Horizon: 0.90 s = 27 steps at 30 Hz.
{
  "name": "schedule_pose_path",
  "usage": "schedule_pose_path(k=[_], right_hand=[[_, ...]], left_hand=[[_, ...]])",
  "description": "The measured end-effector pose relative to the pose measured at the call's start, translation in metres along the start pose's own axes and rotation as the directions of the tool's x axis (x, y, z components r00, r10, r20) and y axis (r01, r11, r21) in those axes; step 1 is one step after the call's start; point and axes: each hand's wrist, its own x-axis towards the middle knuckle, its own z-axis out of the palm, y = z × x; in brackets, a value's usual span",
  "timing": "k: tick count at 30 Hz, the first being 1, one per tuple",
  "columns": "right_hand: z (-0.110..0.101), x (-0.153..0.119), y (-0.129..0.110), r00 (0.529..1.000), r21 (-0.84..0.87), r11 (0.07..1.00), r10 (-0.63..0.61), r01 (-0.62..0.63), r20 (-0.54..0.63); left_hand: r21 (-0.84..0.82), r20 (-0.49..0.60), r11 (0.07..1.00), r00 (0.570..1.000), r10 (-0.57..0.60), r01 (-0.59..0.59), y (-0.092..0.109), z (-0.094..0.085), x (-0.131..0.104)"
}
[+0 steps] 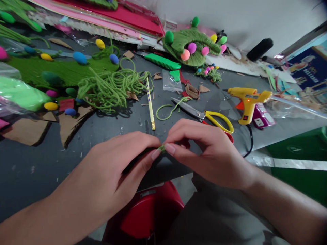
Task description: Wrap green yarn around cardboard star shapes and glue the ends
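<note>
Near the table's front edge, my left hand [114, 166] and my right hand [206, 153] meet fingertip to fingertip. Both pinch one small piece of green yarn [161, 148], mostly covered by the fingers. Beyond them lies a pale yellow pencil [150, 105], with a loose loop of green yarn [167, 114] to its right. Scissors [217, 122] with yellow and red handles rest just behind my right hand, partly hidden by it. A tangled heap of green yarn [107, 90] is at the back left.
A yellow glue gun [246, 98] with a lit red light stands at the right, its black cable running down. Behind are a green cutter [163, 62], cardboard scraps [192, 91] and a yarn-wrapped shape with pompoms [194, 39]. A red stool [150, 211] is below the table edge.
</note>
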Motion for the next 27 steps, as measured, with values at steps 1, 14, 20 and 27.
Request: schedule_pose_path(k=[1,14,20,27], right_hand=[[-0.0001,-0.0002,0.0000,1.000,0.001,1.000,-0.002,0.002,0.002],[-0.0006,0.0003,-0.0014,1.000,-0.006,1.000,0.001,-0.001,0.014],[-0.0011,0.0002,0.0000,1.000,-0.002,1.000,0.002,-0.002,0.017],[-0.0009,0.0009,-0.0009,1.000,0.000,1.000,0.005,-0.005,0.019]], left_hand=[[-0.001,-0.004,1.000,1.000,0.003,-0.003,0.0000,0.0001,-0.0006],[0.004,0.000,1.000,1.000,0.011,-0.011,-0.0007,0.0008,0.0003],[0.010,-0.009,1.000,1.000,0.017,-0.016,-0.0001,0.0001,-0.0025],[0.005,-0.014,1.000,0.999,0.030,-0.030,-0.0012,-0.0002,-0.0012]])
